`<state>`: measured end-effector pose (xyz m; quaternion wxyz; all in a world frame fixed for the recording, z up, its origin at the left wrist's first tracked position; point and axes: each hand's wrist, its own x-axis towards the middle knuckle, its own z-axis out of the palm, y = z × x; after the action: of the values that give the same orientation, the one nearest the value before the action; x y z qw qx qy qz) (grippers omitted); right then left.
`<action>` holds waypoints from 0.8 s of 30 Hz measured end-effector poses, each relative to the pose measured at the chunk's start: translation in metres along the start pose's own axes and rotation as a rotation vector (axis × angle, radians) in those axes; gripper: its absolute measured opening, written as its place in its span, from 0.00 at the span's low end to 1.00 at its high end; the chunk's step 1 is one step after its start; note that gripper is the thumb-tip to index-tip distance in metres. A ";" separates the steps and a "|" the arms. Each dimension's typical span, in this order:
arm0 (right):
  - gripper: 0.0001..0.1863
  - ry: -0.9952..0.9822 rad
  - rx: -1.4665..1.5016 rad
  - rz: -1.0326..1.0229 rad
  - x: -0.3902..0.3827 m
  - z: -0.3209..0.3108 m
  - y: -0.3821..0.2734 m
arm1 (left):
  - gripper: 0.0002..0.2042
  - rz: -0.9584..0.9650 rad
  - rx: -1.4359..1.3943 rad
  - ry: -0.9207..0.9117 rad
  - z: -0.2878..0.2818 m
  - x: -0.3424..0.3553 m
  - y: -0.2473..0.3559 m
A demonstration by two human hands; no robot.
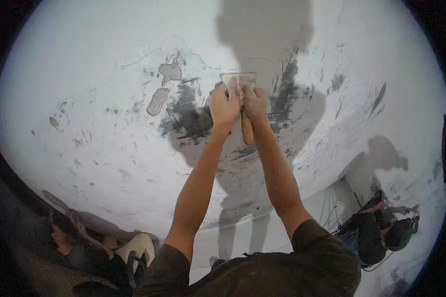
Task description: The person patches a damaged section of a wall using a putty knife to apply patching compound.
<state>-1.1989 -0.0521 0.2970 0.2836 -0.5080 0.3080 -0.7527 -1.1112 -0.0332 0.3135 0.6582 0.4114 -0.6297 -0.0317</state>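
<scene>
Both arms reach up in front of me to a white wall (114,123). A putty knife with a wide, pale blade and a wooden handle (247,129) is held against it, blade upward and handle hanging down. My left hand (223,108) is closed around the left side of the blade area, thumb pointing up along it. From the other side my right hand (256,105) grips the tool, its fingers folded near the base of the blade. Around the hands, dark smeared patches (186,111) mark the wall, and grey bare spots (158,101) show at upper left.
At lower left sits a person in dark clothing (101,257) with light trousers. Another person in dark clothing (374,232) is at lower right, close to the wall. My shadow (267,29) falls on the wall. The pale floor (270,237) shows below my arms.
</scene>
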 end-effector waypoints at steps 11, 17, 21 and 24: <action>0.20 -0.010 0.156 0.138 0.007 -0.004 -0.010 | 0.22 -0.192 -0.110 -0.104 0.008 0.006 0.003; 0.19 0.016 -0.010 0.092 0.000 -0.013 -0.009 | 0.24 -0.053 -0.195 -0.020 0.019 0.000 -0.001; 0.22 0.024 -0.046 0.046 0.021 -0.021 -0.008 | 0.26 -0.050 -0.160 -0.022 0.023 0.012 0.016; 0.22 0.035 0.002 -0.004 0.004 -0.013 -0.007 | 0.27 -0.172 -0.084 -0.153 0.014 0.000 0.005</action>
<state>-1.2135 -0.0482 0.3007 0.2773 -0.4949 0.3112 -0.7625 -1.1255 -0.0373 0.3150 0.6198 0.4324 -0.6385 -0.1455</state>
